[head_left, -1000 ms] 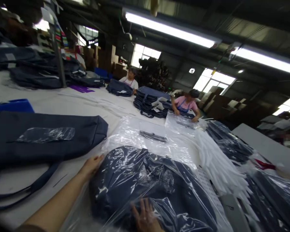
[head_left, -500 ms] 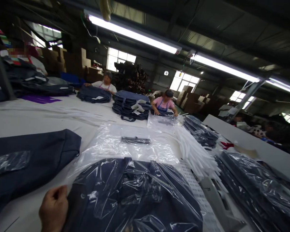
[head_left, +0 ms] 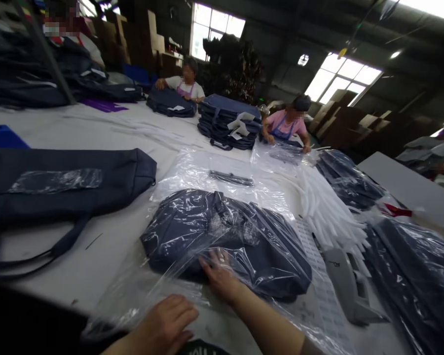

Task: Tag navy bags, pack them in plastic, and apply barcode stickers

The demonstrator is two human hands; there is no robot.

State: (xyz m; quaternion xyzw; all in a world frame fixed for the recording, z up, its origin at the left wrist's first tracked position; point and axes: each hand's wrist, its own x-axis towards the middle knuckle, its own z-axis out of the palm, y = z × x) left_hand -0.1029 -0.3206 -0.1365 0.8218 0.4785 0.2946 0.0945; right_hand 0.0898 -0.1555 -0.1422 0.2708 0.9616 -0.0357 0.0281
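A dark blue fabric bag [head_left: 281, 266] lies in a clear plastic bag [head_left: 133, 291] on the table before me. My right hand [head_left: 220, 273] reaches in at the near side, its fingers stretched out against the fabric, with film over them. Close to my body, my left hand [head_left: 166, 318] has its fingers bent and drawn together at the near edge of the plastic; it appears to grip the film, though the fingertips are partly hidden. Beyond lies a flat clear plastic bag [head_left: 196, 165] with a dark printed strip.
Left lies another dark blue bag [head_left: 118, 197] with straps. A grey tape-dispenser-like device [head_left: 346, 281], white strips [head_left: 314, 212] and plastic-wrapped dark bags [head_left: 403, 276] lie right. Stacked bags [head_left: 225, 118] stand across the table, near co-workers in pink [head_left: 286, 125] and white [head_left: 188, 88].
The view has tipped down. My right hand has come into view at the wrapped bag. My left hand has moved from the bag's left side to its near edge.
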